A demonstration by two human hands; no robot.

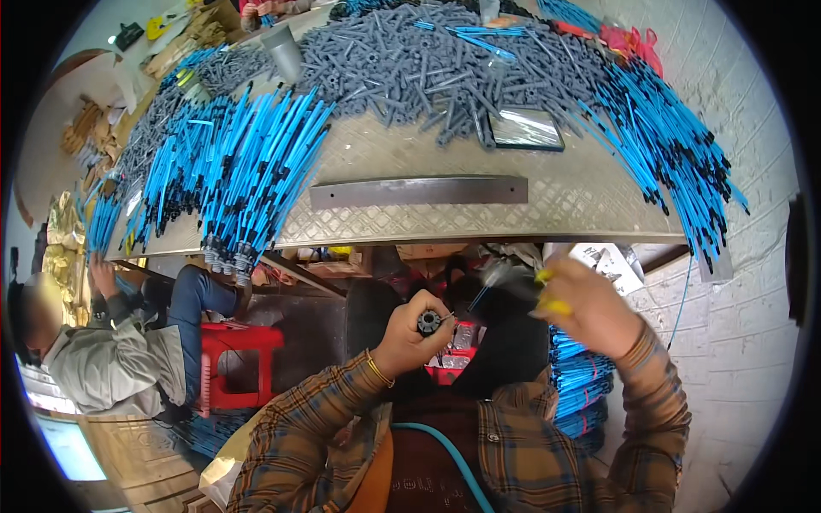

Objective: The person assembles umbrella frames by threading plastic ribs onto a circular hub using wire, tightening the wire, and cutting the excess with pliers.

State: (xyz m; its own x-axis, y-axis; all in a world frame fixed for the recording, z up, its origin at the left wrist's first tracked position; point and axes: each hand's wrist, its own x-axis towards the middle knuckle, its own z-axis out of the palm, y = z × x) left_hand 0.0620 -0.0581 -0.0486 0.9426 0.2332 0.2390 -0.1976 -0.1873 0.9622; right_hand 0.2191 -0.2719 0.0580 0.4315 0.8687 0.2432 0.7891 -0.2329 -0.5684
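Observation:
My left hand (412,332), with a yellow bangle at the wrist, is closed around a dark grey round part (429,322) whose slotted end faces up. A thin bright piece, perhaps wire, sticks out beside it. To the right, my right hand (592,306) is raised and smeared by motion. Its fingers look curled around a blurred yellow-handled tool (554,305), whose exact kind I cannot make out. A pale streak lies left of it. The two hands are apart, both on the near side of the table (376,154).
Grey plastic tubes (385,68) heap along the table's back. Bundles of blue rods with black ends (248,162) lie left, others (667,137) right. A metal bar (419,191) lies near the front edge. Another person (120,359) sits left, near a red stool (239,355).

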